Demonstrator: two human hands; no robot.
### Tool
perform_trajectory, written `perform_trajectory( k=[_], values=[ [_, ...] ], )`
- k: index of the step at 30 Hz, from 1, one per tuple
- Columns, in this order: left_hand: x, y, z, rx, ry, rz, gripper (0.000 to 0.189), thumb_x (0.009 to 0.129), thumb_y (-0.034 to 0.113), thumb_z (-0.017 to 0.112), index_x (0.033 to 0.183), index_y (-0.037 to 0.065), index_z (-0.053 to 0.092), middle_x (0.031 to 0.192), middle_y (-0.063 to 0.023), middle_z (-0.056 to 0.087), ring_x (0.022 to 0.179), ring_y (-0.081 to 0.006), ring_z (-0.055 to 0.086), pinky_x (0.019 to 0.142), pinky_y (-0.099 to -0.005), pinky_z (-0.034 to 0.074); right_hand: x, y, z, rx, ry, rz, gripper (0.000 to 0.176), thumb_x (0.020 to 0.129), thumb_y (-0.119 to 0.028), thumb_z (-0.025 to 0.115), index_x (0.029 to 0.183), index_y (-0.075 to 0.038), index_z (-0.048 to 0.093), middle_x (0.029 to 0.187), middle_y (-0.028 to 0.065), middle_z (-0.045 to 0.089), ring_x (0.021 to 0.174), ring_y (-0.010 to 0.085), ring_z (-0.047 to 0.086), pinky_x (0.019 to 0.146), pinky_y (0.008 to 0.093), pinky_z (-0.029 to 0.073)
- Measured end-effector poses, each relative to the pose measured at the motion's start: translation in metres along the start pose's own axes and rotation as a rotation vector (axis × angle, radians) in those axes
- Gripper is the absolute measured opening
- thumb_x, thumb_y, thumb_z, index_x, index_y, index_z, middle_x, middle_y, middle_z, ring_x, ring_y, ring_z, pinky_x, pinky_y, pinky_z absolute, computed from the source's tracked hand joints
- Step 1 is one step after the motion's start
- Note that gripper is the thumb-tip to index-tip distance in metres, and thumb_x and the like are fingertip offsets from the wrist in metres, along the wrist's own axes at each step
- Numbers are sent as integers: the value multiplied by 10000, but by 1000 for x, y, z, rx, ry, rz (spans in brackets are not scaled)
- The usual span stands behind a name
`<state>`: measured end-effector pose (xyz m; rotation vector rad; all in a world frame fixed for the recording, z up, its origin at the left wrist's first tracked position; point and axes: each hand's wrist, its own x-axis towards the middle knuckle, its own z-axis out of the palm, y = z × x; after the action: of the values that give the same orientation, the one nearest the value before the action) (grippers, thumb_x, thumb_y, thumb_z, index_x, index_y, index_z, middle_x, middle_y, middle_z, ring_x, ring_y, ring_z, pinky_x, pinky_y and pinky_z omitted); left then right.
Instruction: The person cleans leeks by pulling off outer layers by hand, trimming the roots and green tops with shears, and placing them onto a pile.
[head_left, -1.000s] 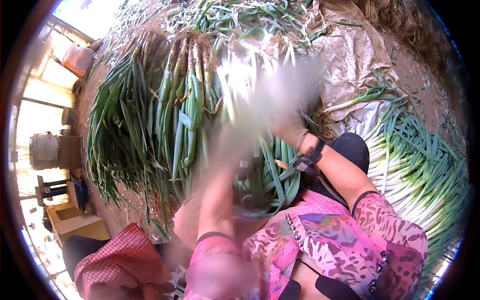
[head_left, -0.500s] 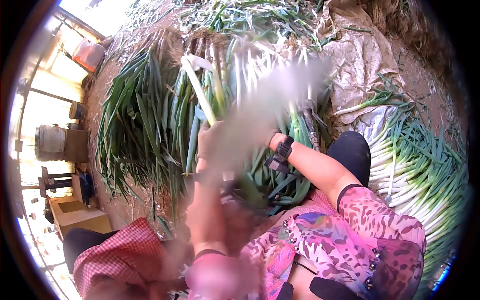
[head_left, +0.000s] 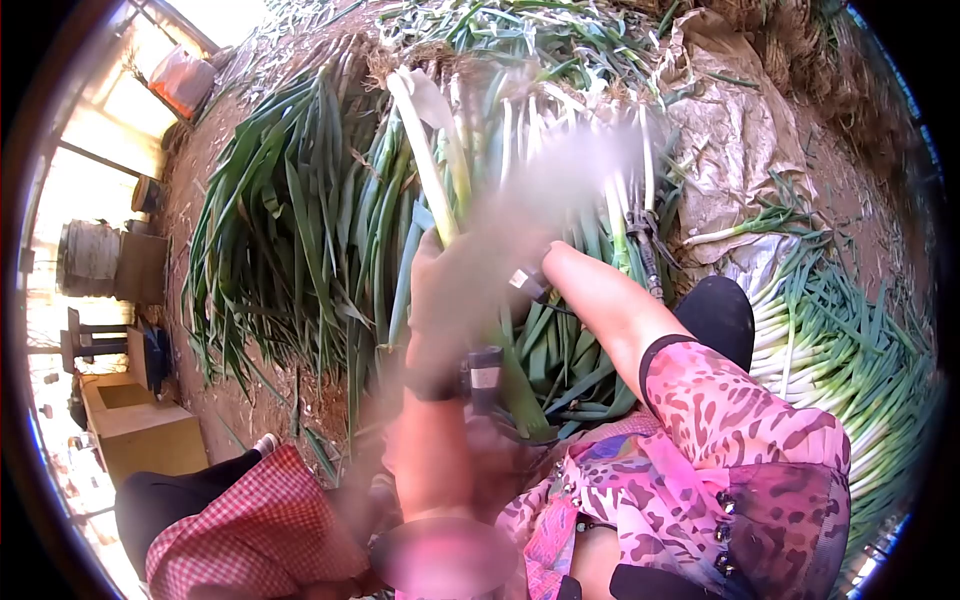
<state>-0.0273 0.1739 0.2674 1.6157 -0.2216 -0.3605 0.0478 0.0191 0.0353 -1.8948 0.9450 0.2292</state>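
Long green onion (head_left: 425, 150) is up in front of me, with its white stalk pointing away from me and a loose bit of skin hanging off at the far end. My left hand (head_left: 455, 285) is wrapped tight around the stalk, low down where the white turns green. My left wrist has a dark band (head_left: 480, 375) on it. My right hand (head_left: 520, 245) is right next to my left hand, close to the same stalk, but it is too blurry, so I cannot tell if those fingers are closed or loose. My right arm comes in from the side in a pink spotted sleeve (head_left: 740, 430). Under my hands is a big heap of onions (head_left: 290, 220) with lots of long green leaves, lying on the dirt. Off to my right is another heap, the clean white onions (head_left: 830, 350), lined up side by side. Near them is a wrinkly plastic sheet (head_left: 730, 130) on the ground. Beside me on the left I see a person in a red checked cloth (head_left: 250, 530). Farther off on that side there is a box (head_left: 140, 430) and a barrel (head_left: 90, 255).
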Motion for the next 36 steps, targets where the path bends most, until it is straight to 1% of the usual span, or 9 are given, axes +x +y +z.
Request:
perform_trajectory(
  k=[5, 9, 14, 18, 21, 24, 27, 31, 36],
  values=[
    [2, -4, -14, -212, 44, -265, 215, 902, 163, 661, 1057, 17, 635, 877, -20, 637, 742, -92, 545, 699, -234, 449, -12, 8, -18, -83, -27, -195, 424, 863, -337, 693, 1088, 21, 678, 1151, 280, 676, 1100, 408, 655, 950, 445, 507],
    [-1, -7, -23, -319, 51, -238, 216, 915, 161, 651, 1077, 20, 628, 911, -27, 654, 779, -89, 567, 735, -231, 463, -31, 2, -33, -319, 16, -474, 383, 899, -341, 646, 1055, 7, 686, 1133, 273, 670, 1126, 404, 634, 972, 457, 489],
    [-3, -15, -26, -216, 58, -99, 224, 927, 168, 644, 1099, 26, 622, 958, -38, 678, 837, -98, 612, 780, -235, 487, 10, 6, -16, -435, 247, -308, 332, 978, -242, 526, 1110, 39, 644, 1086, 265, 682, 1029, 425, 680, 906, 480, 552],
    [-2, 3, -25, -251, 47, -165, 223, 930, 169, 643, 1099, 26, 623, 958, -40, 678, 845, -100, 618, 776, -234, 487, 79, 18, 16, -609, 418, -182, 414, 942, -252, 598, 1176, 89, 594, 1127, 189, 683, 974, 324, 726, 770, 416, 595],
    [1, 2, -28, -286, 66, -207, 223, 931, 170, 645, 1092, 18, 624, 945, -39, 672, 823, -94, 602, 765, -228, 484, 103, 10, 10, -824, 341, -139, 442, 875, -328, 679, 1141, 24, 703, 1117, 186, 701, 986, 310, 727, 781, 382, 587],
    [4, -2, -35, -297, 48, -290, 223, 932, 171, 646, 1083, 9, 624, 934, -38, 665, 806, -88, 586, 757, -222, 480, 62, -8, -46, -501, 11, -171, 423, 833, -377, 695, 1049, -18, 753, 1054, 179, 736, 967, 287, 734, 798, 358, 574],
    [5, -4, -35, -274, 59, -301, 222, 935, 171, 646, 1080, 5, 624, 928, -36, 663, 798, -84, 577, 752, -219, 477, 61, -1, -67, -116, -30, -64, 505, 784, -437, 719, 1054, -10, 746, 970, 168, 754, 927, 275, 739, 801, 345, 560],
    [3, 4, -27, -320, 58, -309, 221, 936, 161, 644, 1090, 4, 619, 955, -47, 679, 811, -85, 589, 760, -218, 478, 11, -15, -87, 191, 90, -258, 541, 827, -494, 687, 1050, -4, 737, 911, 170, 750, 847, 288, 730, 783, 371, 547],
    [4, 0, -28, -347, 23, -313, 231, 939, 157, 639, 1108, 2, 610, 990, -59, 692, 844, -90, 612, 778, -221, 488, 15, -40, -78, -256, 243, -232, 696, 880, -610, 566, 1241, -23, 662, 1100, 246, 710, 1060, 412, 667, 940, 454, 508]
  ],
)
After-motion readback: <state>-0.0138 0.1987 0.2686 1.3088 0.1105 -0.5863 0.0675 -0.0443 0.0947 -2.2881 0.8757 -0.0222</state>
